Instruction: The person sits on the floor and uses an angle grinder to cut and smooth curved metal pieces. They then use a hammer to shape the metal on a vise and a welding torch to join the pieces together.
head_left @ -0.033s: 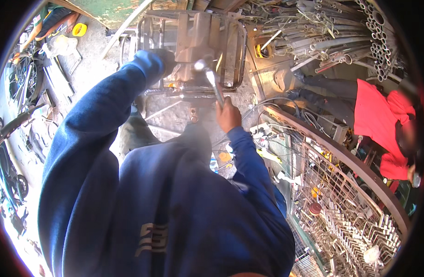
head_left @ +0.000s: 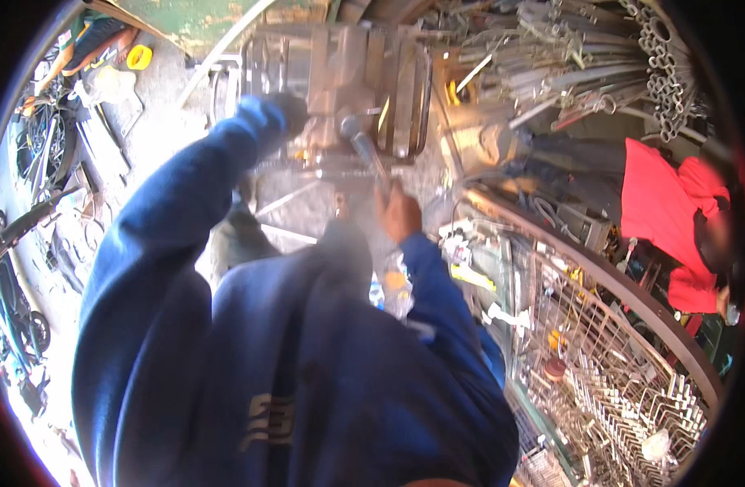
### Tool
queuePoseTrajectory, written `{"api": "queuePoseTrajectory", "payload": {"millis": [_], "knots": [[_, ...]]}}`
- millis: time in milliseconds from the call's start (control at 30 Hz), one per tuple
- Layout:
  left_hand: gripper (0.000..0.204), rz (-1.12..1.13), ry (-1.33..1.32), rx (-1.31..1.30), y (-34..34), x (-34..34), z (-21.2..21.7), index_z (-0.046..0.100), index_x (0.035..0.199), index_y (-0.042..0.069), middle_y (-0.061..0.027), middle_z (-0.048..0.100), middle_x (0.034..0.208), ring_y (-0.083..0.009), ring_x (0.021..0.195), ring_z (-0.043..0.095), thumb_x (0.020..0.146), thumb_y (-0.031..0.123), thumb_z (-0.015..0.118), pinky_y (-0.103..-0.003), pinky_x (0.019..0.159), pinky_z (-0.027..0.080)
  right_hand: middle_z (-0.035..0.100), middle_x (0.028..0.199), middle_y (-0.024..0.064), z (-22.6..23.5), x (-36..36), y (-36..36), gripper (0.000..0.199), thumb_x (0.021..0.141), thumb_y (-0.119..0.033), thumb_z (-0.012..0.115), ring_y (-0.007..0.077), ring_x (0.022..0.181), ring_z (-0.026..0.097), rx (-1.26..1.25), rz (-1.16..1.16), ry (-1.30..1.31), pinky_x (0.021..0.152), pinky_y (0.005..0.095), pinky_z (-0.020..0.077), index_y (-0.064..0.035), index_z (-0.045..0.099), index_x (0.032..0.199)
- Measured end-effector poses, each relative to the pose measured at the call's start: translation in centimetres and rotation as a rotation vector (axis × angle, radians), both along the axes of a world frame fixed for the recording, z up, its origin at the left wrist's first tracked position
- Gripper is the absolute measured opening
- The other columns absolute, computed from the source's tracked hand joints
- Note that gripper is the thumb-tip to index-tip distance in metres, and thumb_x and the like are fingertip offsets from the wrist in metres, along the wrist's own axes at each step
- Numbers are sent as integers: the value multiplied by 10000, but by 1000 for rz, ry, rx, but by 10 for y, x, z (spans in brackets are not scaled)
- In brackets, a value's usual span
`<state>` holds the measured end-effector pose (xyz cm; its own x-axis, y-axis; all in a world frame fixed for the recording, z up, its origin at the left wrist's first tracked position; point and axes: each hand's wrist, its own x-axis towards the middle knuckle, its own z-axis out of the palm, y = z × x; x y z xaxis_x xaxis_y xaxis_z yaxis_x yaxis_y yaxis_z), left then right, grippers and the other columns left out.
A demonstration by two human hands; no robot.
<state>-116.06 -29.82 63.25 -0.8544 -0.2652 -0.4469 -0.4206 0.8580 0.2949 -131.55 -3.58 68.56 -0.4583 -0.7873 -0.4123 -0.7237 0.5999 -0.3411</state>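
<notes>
My right hand (head_left: pixel 401 213) is closed around the handle of a hammer. The hammer's metal head (head_left: pixel 349 126) is raised over a welded metal frame (head_left: pixel 409 89) that stands on the concrete floor in front of me. My left hand (head_left: pixel 287 109), in a dark glove, is stretched forward and curled on the frame's upper left part. Both arms wear blue sleeves, and my blue sweatshirt fills the lower middle of the view. A haze of dust or smoke hangs just below the frame.
A person in a red top (head_left: pixel 669 203) stands at the right. Stacked metal tubes (head_left: pixel 665 57) lie at the upper right. A curved metal grille (head_left: pixel 624 341) spans the lower right. Motorcycles (head_left: pixel 15 268) stand at the left, and a yellow roll (head_left: pixel 139 57) lies at the upper left.
</notes>
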Motion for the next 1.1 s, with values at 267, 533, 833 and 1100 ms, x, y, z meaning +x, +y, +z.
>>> {"api": "queuePoseTrajectory", "payload": {"millis": [267, 533, 833, 1100], "knots": [[226, 599, 306, -17, 70, 43, 44, 616, 908, 65, -198, 619, 829, -385, 753, 629, 933, 282, 560, -481, 650, 496, 625, 709, 241, -5, 26, 101, 230, 892, -243, 606, 460, 690, 618, -408, -224, -115, 589, 505, 485, -27, 569, 962], [231, 983, 904, 34, 93, 68, 128, 583, 899, 15, -193, 558, 755, -348, 719, 561, 951, 240, 585, -421, 656, 441, 622, 738, 253, -55, 44, 280, 352, 901, -335, 583, 466, 771, 627, 170, -625, 1, 633, 501, 484, 8, 579, 823], [287, 1037, 961, -16, 86, 67, 177, 616, 1021, 61, -188, 634, 916, -387, 876, 603, 963, 326, 522, -442, 786, 461, 628, 760, 256, -66, 20, 389, 348, 893, -333, 586, 460, 785, 631, 378, -902, 29, 647, 497, 487, 11, 589, 838], [325, 929, 1405, 173, 125, 44, 187, 550, 1190, -12, -176, 612, 1011, -258, 902, 593, 936, 187, 590, -379, 797, 475, 632, 780, 258, -116, -20, 401, 346, 885, -330, 588, 456, 798, 634, 348, -889, 30, 660, 495, 490, 14, 598, 851]]}}
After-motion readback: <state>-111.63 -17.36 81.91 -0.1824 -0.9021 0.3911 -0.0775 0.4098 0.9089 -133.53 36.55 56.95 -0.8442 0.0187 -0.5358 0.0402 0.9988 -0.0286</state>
